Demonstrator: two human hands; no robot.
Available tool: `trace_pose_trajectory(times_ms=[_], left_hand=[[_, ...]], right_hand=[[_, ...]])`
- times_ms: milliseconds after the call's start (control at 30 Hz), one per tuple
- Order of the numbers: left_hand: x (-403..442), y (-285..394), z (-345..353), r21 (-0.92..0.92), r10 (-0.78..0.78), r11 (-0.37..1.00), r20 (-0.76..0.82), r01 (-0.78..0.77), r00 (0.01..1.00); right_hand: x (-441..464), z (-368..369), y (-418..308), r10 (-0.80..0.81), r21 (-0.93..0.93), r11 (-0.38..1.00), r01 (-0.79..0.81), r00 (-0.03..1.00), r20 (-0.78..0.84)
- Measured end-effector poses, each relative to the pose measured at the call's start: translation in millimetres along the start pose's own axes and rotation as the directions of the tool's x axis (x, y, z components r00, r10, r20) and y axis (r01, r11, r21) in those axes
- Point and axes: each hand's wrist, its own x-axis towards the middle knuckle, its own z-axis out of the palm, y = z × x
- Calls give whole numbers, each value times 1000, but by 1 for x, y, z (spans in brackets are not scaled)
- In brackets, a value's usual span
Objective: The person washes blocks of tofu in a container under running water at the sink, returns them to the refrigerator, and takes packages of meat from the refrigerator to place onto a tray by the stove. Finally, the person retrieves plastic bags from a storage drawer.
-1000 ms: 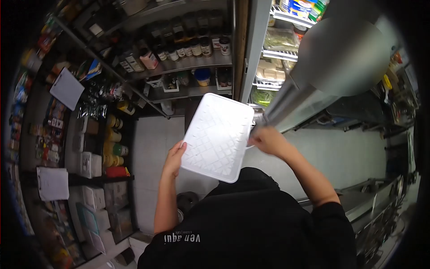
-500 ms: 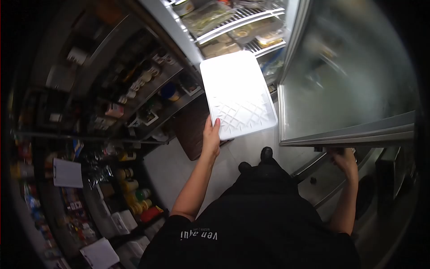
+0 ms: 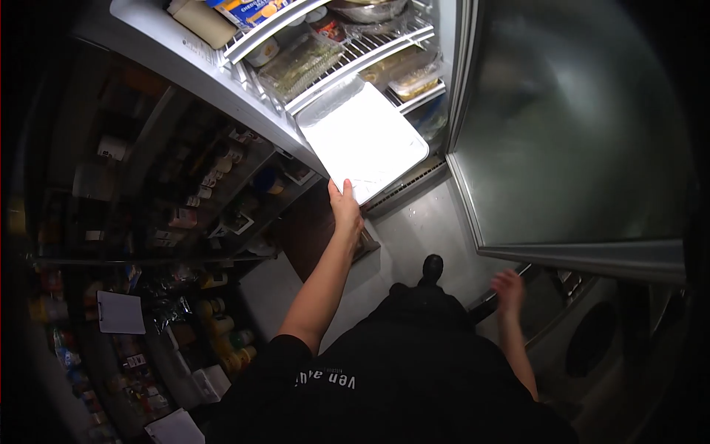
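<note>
A white rectangular tray [image 3: 366,140] is gripped at its near corner by my left hand [image 3: 345,206], thumb on top. The tray's far end reaches the lit shelves of the open fridge [image 3: 362,70], its surface washed out by the light. My right hand [image 3: 508,290] is raised near my right side, below the fridge's glass door [image 3: 569,140], touching nothing. Its fingers are blurred and look slightly curled, so how far apart they are does not show.
Fridge shelves hold a bag of greens [image 3: 302,65], a metal bowl [image 3: 370,9] and a lidded plastic container [image 3: 416,78]. Dark shelving with jars stands on the left, with a clipboard [image 3: 121,312]. A brown board-like item [image 3: 310,233] lies low beside the fridge.
The glass door has swung from nearly closed to wide open. My right hand has come away from the door's edge. My left hand has moved the tray up to the fridge shelves.
</note>
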Motion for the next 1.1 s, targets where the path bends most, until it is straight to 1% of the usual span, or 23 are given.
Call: trace_pose_trajectory(times_ms=[33,67,100,133,167,200,267,367,400,467,500,533,600,667,733,800,833,867,900,933,1000,1067,1100], left_hand=[[11,-3,4,-3,11,1000,-3,-11,1000],[20,-6,9,-3,58,998,-46,-58,997],[23,-3,13,-1,77,997,-60,-77,995],[26,-1,17,1,96,995,-75,-96,993],[26,14,24,36,39,999,-62,-37,997],[28,26,30,71,-14,997,-53,18,998],[44,33,35,63,7,998,-74,-2,997],[84,34,27,40,-157,986,-128,164,979],[96,30,24,50,-165,984,-125,172,978],[118,21,14,-291,-253,933,-120,210,960],[127,19,12,-357,-275,908,-111,220,955],[137,18,11,-342,-287,908,-88,242,954],[151,15,8,-388,-338,879,-94,278,937],[163,11,6,-434,-414,835,-94,337,905],[170,1,3,-430,-444,828,-109,361,889],[156,4,3,-364,-305,894,-64,262,950],[154,3,-3,-357,-324,887,-27,294,946],[162,-11,-14,-328,-282,908,-19,260,959],[152,-12,-17,-280,-297,923,-80,264,952],[154,-7,-10,-252,-280,938,-147,238,949],[180,-18,-13,-296,-302,918,-91,264,949],[237,-47,-33,-118,-319,941,2,317,948],[247,-48,-29,-102,-354,929,45,357,934]], right_hand=[[-7,65,-21,116,-186,979,-82,977,180],[-8,121,-38,151,-243,968,-58,911,383],[-6,173,-56,103,-348,929,125,817,567],[8,219,-59,37,-277,937,212,729,683],[12,271,-79,41,-259,943,208,700,713],[13,315,-95,25,-166,978,123,727,686],[37,381,-99,51,-78,997,2,735,676],[64,447,-87,-10,-51,997,59,745,667],[74,464,-83,-6,-48,998,50,752,659],[84,490,-75,84,-83,996,-39,751,655],[84,500,-73,49,-41,999,-29,758,651],[81,508,-76,40,-24,999,-31,775,631],[80,516,-77,72,-14,997,-79,797,599],[91,510,-54,-51,154,987,-54,793,607],[80,477,-36,-10,195,975,-112,844,536],[59,412,-15,91,29,992,-125,848,522],[44,367,-4,128,-37,991,-128,841,526],[33,320,11,188,-73,982,-175,842,506],[-1,235,30,274,-126,961,-248,916,292],[-27,197,33,253,-81,967,-242,953,165],[-78,118,43,201,75,976,-203,979,35],[-138,67,40,176,203,968,-145,973,-147],[-163,40,51,186,298,946,-131,968,-166]])
